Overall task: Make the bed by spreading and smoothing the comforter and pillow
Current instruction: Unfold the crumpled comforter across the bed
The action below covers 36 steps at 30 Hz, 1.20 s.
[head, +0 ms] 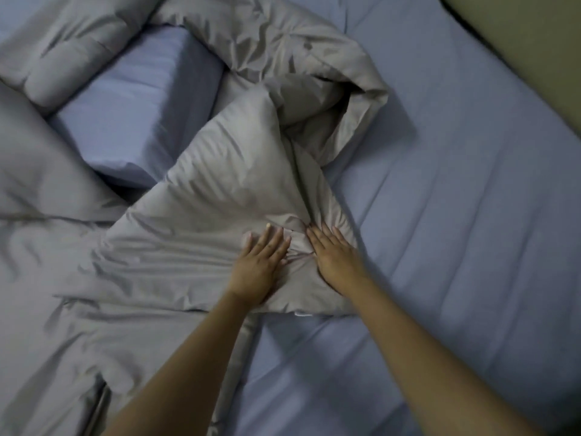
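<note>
both bare arms stretched out forward, left hand (259, 267) and right hand (334, 258) side by side, palms down, fingers straight

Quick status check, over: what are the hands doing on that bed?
Left hand, right hand: flat, pressing comforter. Comforter bunched, unspread. Blue pillow partly beneath it.

Two bare forearms reach into view from the lower edge, with no sleeves, watch, bracelet or rings on either. The left hand (259, 265) has short nails; one of them, on the finger farthest from the wrist, looks pale and yellowish. The right hand (334, 256) also has short, unpainted-looking nails, though blur hides finer detail there.
</note>
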### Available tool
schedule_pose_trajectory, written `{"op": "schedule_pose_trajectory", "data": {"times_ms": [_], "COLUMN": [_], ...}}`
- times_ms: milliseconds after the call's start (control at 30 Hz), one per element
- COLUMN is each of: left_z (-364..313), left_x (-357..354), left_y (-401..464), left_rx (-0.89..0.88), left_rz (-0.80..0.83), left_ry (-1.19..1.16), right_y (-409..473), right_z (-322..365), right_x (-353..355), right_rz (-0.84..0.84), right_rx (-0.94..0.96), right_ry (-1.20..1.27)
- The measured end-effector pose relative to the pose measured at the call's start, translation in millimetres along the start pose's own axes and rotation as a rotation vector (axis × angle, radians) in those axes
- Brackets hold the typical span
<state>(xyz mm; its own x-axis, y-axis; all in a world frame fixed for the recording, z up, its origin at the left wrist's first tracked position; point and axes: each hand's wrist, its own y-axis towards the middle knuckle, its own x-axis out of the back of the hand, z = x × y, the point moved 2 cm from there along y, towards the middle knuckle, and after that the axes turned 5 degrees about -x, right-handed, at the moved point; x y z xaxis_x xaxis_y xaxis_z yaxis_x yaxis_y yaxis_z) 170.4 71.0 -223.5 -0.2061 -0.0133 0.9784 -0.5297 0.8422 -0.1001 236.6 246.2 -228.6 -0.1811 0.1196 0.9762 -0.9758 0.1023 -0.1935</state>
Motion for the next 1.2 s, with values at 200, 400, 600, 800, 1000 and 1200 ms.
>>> {"op": "schedule_pose_trajectory", "data": {"times_ms": [200, 400, 600, 800, 1000, 1200], "left_z": [-90.7, -156.1, -170.1, -168.3, -209.5, -357.1], "left_x": [21.0, 24.1, -7.3, -50.4, -44.9, -20.0], "left_y": [33.3, 82.3, 117.5, 133.8, 135.9, 202.1], "left_rx": [-0.261, -0.452, -0.482, -0.527, -0.527, -0.587], "left_rz": [0.045, 0.029, 0.029, 0.019, 0.034, -0.080], "left_ry": [-0.006, 0.075, 0.147, 0.182, -0.003, -0.160], "right_y": [-79.9, -156.4, -179.5, -159.4, -174.6, -234.2], "right_z": [-143.4, -232.5, -217.2, -218.3, -257.0, -390.7], "right_x": [53.6, 82.3, 28.7, -20.6, -19.2, 36.1], "right_rz": [-0.018, 0.089, -0.015, -0.167, -0.201, -0.230], "right_rx": [-0.027, -0.443, -0.933, -0.891, -0.846, -0.824], "right_ry": [-0.262, -0.239, 0.108, 0.288, 0.277, 0.200]}}
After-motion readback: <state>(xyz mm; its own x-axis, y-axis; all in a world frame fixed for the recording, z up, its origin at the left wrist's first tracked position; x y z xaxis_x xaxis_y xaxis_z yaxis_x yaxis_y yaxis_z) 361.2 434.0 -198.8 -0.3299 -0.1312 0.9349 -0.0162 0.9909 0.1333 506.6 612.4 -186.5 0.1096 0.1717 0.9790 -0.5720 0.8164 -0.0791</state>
